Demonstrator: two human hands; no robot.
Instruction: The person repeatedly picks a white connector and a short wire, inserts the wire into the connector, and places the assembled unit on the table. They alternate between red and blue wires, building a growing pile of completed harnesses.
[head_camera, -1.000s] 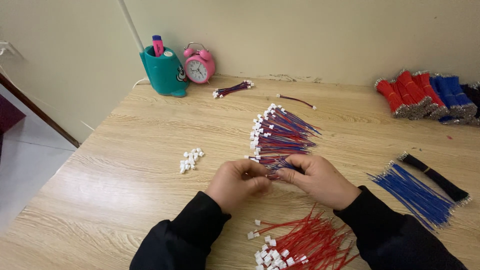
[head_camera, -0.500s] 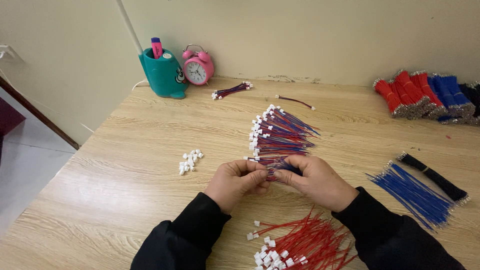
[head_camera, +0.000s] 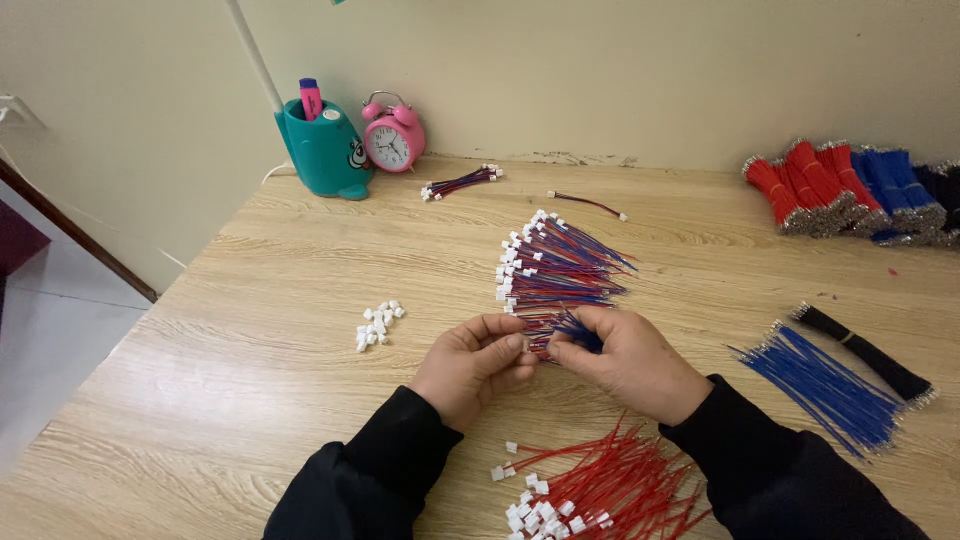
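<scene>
I see my left hand and right hand both pinching one red-and-blue wire pair, which might slip into the finished pile if either pinch loosens.

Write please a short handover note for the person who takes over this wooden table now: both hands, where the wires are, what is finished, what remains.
Left hand: pinching a small white connector against wire ends.
Right hand: holding thin blue wires at that same spot.
Finished: fanned pile of red-and-blue wires with white connectors just beyond the hands.
Remaining: red wires with white connectors near the person, loose blue wires to the right, small heap of white plastic connectors to the left.
</scene>
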